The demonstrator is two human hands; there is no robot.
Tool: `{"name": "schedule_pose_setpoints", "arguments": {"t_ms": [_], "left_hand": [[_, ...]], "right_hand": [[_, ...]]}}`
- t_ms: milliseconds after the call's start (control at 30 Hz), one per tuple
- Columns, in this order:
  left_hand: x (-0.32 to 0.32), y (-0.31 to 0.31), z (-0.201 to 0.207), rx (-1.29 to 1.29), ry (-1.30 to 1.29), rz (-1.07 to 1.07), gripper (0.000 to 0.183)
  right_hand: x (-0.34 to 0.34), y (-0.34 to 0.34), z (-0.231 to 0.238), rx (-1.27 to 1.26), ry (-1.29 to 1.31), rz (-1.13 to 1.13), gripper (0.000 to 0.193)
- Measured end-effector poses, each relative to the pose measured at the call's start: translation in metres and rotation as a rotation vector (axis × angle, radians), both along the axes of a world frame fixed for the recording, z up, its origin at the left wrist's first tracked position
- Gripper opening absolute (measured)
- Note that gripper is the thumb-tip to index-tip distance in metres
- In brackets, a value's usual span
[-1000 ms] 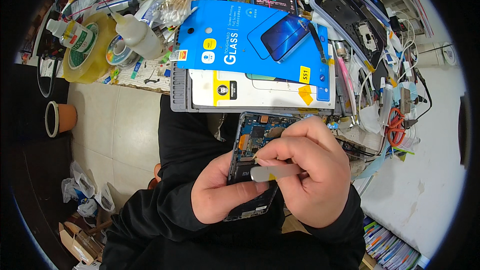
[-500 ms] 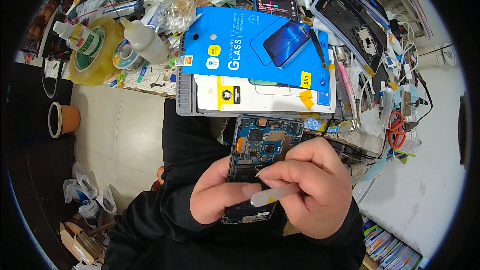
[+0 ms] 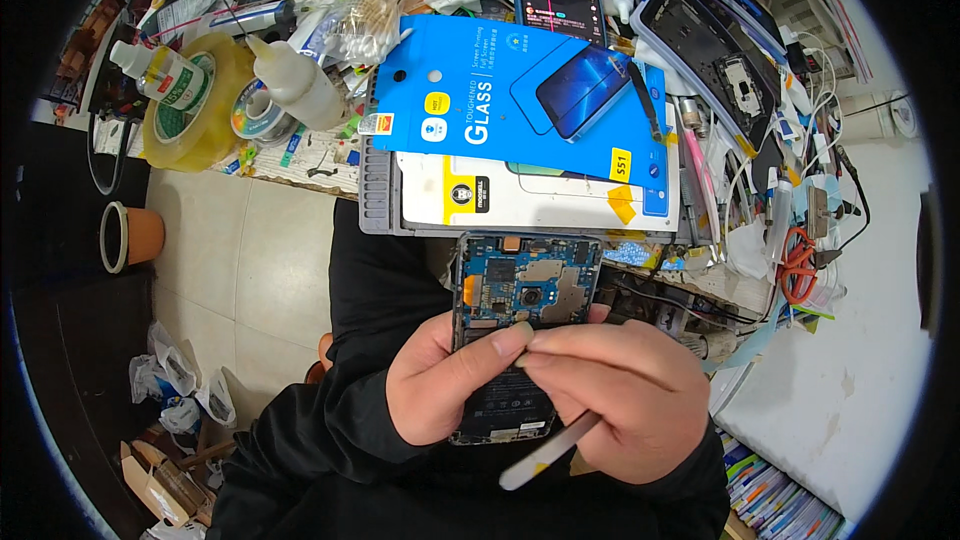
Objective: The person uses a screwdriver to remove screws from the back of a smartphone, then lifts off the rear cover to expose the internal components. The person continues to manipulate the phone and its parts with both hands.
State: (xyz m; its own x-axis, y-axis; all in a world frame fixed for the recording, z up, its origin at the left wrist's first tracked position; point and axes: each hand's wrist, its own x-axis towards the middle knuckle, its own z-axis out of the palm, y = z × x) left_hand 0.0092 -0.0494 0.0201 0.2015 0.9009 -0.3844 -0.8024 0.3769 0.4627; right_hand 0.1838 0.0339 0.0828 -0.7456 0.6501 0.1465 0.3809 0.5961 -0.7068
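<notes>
An opened phone (image 3: 487,285) with its back off lies in my left hand (image 3: 440,375). Its blue circuit board and round camera face up at the far end, and the black battery (image 3: 505,402) fills the near half. My left fingers wrap the left side, while the thumb reaches across the battery's upper part. My right hand (image 3: 635,395) is closed, its fingertips pinched together against my left thumb tip; whatever they pinch is too small to make out. Silver tweezers (image 3: 545,455) are tucked in my right palm, their flat end pointing down left and their tips hidden.
Beyond the phone, a blue screen-glass packet (image 3: 440,70) lies over a white box on a grey case (image 3: 378,190). Bottles, a yellow tape roll (image 3: 160,140) and solder crowd the bench's left. Red-handled scissors (image 3: 797,265), cables and an empty phone frame (image 3: 690,50) lie right.
My left thumb has slid up the phone to meet my right fingertips. My right hand has turned, so the tweezers' flat end has swung down and away from the battery.
</notes>
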Motion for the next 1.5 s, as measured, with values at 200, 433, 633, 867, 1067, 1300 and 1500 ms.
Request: {"name": "schedule_pose_setpoints", "arguments": {"t_ms": [200,433,633,867,1067,1300,1500], "left_hand": [[-0.007,0.006,0.01,-0.01,-0.101,-0.069,0.046],[-0.008,0.013,0.008,-0.014,-0.175,-0.109,0.063],[-0.006,0.013,0.007,-0.021,-0.355,-0.055,0.068],[-0.009,0.016,0.007,-0.008,-0.374,-0.136,0.072],[-0.008,0.017,0.005,0.001,-0.373,-0.176,0.069],[-0.01,0.015,0.004,-0.002,-0.395,-0.185,0.065],[-0.009,0.015,0.004,-0.009,-0.401,-0.21,0.065]], "right_hand": [[0.012,0.002,-0.006,-0.192,0.126,-0.294,0.028],[0.021,0.007,-0.006,-0.502,0.272,-0.248,0.027],[0.023,0.007,-0.011,-0.615,0.6,-0.29,0.036],[0.039,0.021,-0.008,-0.462,0.698,-0.343,0.051],[0.04,0.02,-0.01,-0.531,0.648,-0.365,0.035],[0.037,0.021,-0.009,-0.597,0.593,-0.404,0.036],[0.038,0.02,-0.01,-0.611,0.631,-0.418,0.034]]}}
